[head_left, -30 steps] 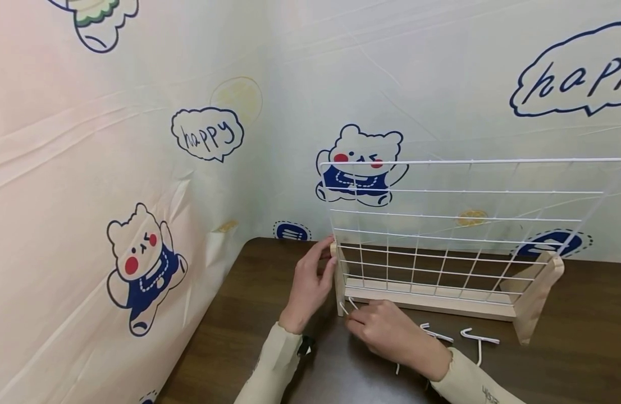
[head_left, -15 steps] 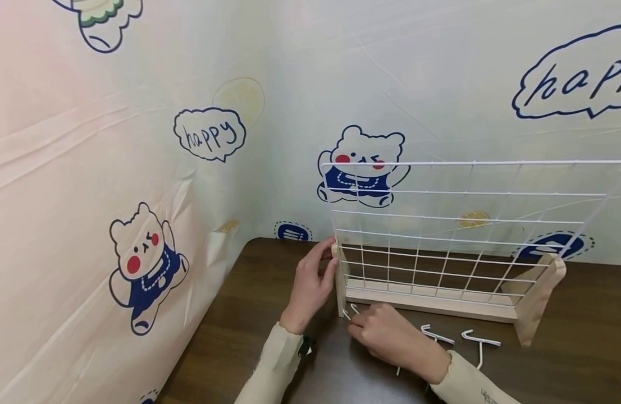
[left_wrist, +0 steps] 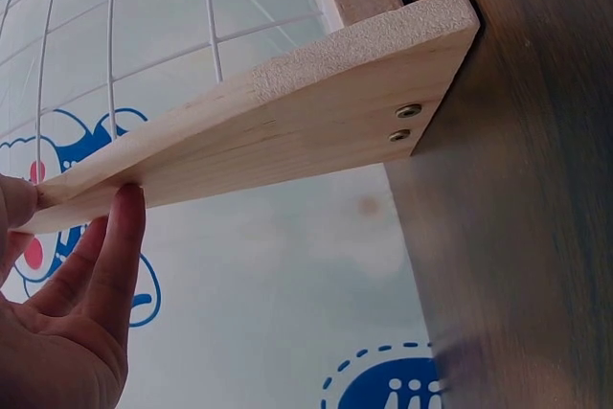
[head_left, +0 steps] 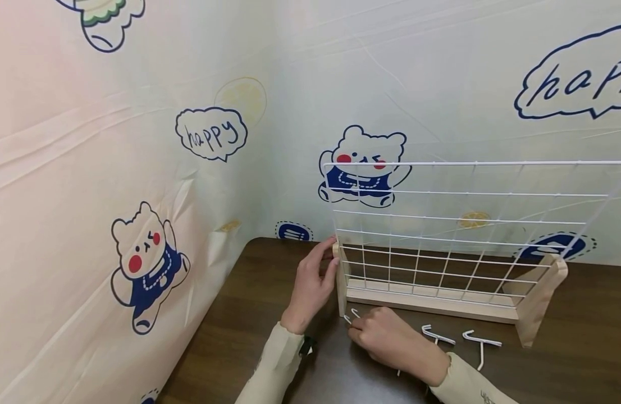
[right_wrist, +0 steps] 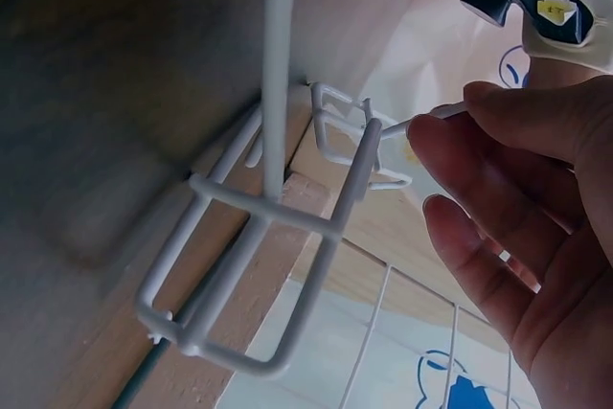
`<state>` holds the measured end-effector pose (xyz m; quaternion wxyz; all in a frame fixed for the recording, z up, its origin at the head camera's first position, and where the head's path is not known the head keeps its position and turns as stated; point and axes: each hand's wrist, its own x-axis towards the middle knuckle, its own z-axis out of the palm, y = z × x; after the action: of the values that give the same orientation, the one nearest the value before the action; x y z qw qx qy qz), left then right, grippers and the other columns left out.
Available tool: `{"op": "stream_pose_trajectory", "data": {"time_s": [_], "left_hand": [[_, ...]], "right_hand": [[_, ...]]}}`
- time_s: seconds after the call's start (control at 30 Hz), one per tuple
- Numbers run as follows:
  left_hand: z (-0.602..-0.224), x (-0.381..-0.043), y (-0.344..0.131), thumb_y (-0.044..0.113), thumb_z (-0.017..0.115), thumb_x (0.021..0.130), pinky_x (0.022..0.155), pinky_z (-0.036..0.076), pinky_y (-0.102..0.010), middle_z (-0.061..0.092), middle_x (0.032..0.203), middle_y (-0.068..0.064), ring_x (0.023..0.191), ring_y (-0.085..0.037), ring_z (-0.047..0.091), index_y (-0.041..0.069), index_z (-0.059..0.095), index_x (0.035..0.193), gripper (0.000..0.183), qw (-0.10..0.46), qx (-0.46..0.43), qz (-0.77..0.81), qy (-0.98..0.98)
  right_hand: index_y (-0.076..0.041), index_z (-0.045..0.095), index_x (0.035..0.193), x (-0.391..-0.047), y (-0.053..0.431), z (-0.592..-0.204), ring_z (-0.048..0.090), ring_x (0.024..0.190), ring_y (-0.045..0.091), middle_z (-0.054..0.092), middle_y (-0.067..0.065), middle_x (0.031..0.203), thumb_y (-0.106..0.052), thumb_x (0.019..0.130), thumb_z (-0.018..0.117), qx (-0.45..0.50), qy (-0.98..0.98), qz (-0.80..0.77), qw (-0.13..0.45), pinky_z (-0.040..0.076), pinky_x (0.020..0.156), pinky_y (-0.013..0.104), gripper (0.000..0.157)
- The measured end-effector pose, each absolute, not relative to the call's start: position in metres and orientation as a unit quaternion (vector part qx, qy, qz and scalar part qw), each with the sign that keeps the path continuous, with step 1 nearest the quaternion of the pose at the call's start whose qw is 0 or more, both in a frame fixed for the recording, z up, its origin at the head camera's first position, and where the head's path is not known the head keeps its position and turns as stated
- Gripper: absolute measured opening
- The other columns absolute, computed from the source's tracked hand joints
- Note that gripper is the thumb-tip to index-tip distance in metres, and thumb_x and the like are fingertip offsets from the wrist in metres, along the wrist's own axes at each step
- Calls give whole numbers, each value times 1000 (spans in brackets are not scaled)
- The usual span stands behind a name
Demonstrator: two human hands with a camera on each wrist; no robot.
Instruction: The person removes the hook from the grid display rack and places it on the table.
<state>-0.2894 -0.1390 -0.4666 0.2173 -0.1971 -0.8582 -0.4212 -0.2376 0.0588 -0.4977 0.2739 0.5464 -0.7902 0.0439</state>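
A white wire grid rack (head_left: 432, 217) stands upright on the table, set between two pale wooden side panels (head_left: 543, 297). My left hand (head_left: 310, 289) grips the top of the left side panel (left_wrist: 287, 122); in the left wrist view its fingertips press the outer face and the thumb is at the edge. In front of that panel my right hand (head_left: 383, 335) pinches the stem of a white wire hook (right_wrist: 396, 128) between thumb and forefinger. The hook's bent ends (head_left: 355, 313) point toward the panel's foot. The right hand hides the rest of it in the head view.
Two more white wire hooks, one nearer (head_left: 438, 335) and one farther right (head_left: 484, 339), lie on the dark wood table (head_left: 229, 331) beside my right forearm. A wooden crossbar (head_left: 432, 301) joins the panels. Patterned cloth (head_left: 270, 140) hangs behind and at left.
My right hand has moved slightly down and toward me with the hook, away from the rack. The left hand keeps its place on the side panel.
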Motion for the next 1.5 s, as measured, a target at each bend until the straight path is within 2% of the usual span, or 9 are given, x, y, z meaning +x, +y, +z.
{"op": "stream_pose_trajectory", "data": {"time_s": [0.33,1.07,1.3,1.5], "left_hand": [[-468,-289,-139,16,61,106,80,64,-24,69,133,-7,110,-21,72,20,53,150,45,224,-206,-424,-853],[-465,-291,-140,18,61,106,79,64,-24,69,132,-7,110,-21,72,19,53,150,45,218,-196,-422,-858],[-468,-292,-140,18,61,106,77,65,-24,69,132,-7,110,-21,72,19,53,150,44,225,-203,-421,-855],[-468,-291,-139,19,61,106,78,64,-23,68,133,-7,110,-21,72,20,53,150,45,222,-200,-420,-857]], "right_hand": [[-21,68,72,-235,58,-498,58,54,7,63,-11,69,-8,77,80,546,-795,33,264,43,45,25,19],[-25,62,67,-231,53,-499,56,51,10,62,-13,68,-10,73,79,560,-776,14,290,37,43,29,23],[-26,63,68,-229,53,-503,55,51,9,62,-14,69,-12,75,80,560,-779,8,281,34,43,29,22],[-26,64,68,-226,52,-506,57,52,8,63,-15,69,-16,79,80,560,-784,2,268,36,44,29,22]]}}
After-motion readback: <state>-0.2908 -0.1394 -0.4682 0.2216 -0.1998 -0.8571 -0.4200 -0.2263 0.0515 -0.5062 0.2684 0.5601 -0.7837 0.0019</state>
